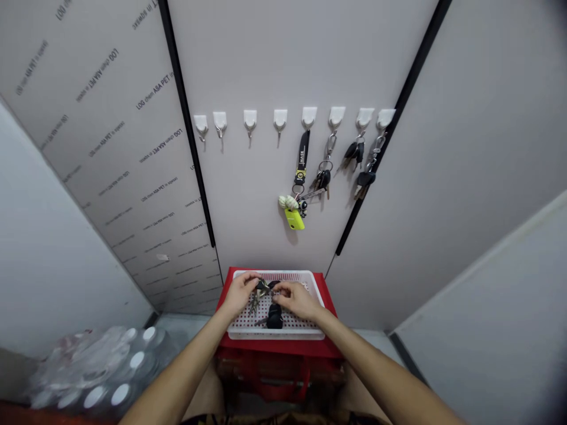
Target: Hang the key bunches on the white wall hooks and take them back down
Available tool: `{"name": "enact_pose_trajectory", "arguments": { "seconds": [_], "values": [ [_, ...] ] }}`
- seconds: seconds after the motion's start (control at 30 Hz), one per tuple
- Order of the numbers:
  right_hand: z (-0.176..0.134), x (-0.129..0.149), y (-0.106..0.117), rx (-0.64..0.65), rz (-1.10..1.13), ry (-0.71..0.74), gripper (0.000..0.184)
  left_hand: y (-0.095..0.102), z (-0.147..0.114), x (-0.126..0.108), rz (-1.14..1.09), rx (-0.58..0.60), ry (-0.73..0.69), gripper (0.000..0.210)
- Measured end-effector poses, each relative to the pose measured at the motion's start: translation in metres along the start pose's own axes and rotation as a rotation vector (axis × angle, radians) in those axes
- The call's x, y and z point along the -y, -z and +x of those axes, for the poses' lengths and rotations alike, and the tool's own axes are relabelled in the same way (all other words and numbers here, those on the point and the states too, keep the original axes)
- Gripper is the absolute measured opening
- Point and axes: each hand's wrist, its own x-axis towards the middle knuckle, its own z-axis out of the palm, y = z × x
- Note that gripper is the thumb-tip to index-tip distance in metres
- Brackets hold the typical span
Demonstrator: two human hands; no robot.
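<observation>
Both hands are over a white perforated plastic basket [277, 334]. My left hand [240, 291], on its left side, pinches a bunch of keys [255, 302] with a dark strap or fob at the top. Opposite it, my right hand [296, 298] has thumb and fingers closed at the right end of the same bunch, by its metal ring. Which part the right fingers hold is too small to make out. Below them, another set of keys with a black fob [274, 317] lies on the basket floor.
The basket stands on a red box [330, 302]. White hooks [280, 118] line the wall; the right ones carry key sets, including a black lanyard [302, 156] with a yellow-green tag [295, 219]. Wrapped bottles [119, 360] stand at lower left.
</observation>
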Motion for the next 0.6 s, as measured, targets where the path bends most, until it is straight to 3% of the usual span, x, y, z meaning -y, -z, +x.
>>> {"name": "enact_pose_trajectory", "arguments": {
  "seconds": [0.17, 0.4, 0.6],
  "values": [
    [0.004, 0.019, 0.003, 0.018, 0.234, 0.143, 0.022, -0.002, 0.002, -0.016, -0.009, 0.085, -0.049, 0.012],
    [0.008, 0.039, 0.013, 0.024, 0.426, 0.045, 0.015, 0.006, 0.001, -0.047, 0.024, 0.13, -0.078, 0.013],
    [0.011, 0.064, 0.028, -0.066, 0.494, 0.062, 0.016, 0.009, 0.004, -0.074, 0.056, 0.058, -0.18, 0.015]
  ]
}}
